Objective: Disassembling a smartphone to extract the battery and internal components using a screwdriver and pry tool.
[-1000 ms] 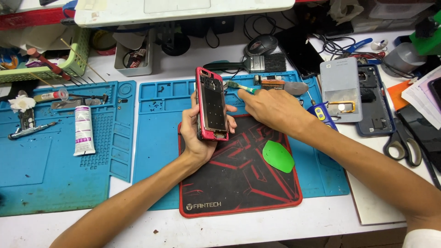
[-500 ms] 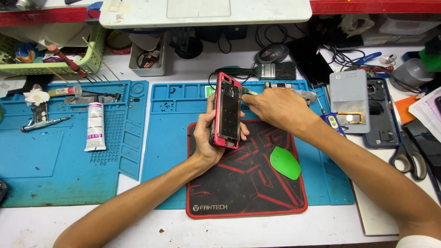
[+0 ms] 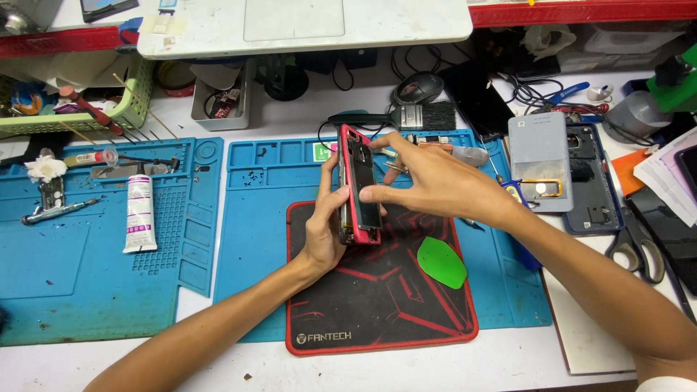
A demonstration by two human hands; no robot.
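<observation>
My left hand (image 3: 324,231) holds an opened smartphone with a red frame (image 3: 357,187) on edge above a black and red mat (image 3: 377,305). My right hand (image 3: 428,178) reaches in from the right, its thumb and fingers resting against the phone's exposed inside. A green triangular pry pick (image 3: 441,262) lies on the mat just right of the phone.
Two blue silicone work mats (image 3: 94,254) cover the bench. A white glue tube (image 3: 139,213) and a metal tool (image 3: 54,210) lie on the left mat. A grey phone back panel (image 3: 539,156), scissors (image 3: 639,247), a brush (image 3: 417,116) and a mouse (image 3: 417,87) sit at the right and back.
The phone has been turned more on edge and lifted slightly. My right hand has shifted from behind the phone onto its open face.
</observation>
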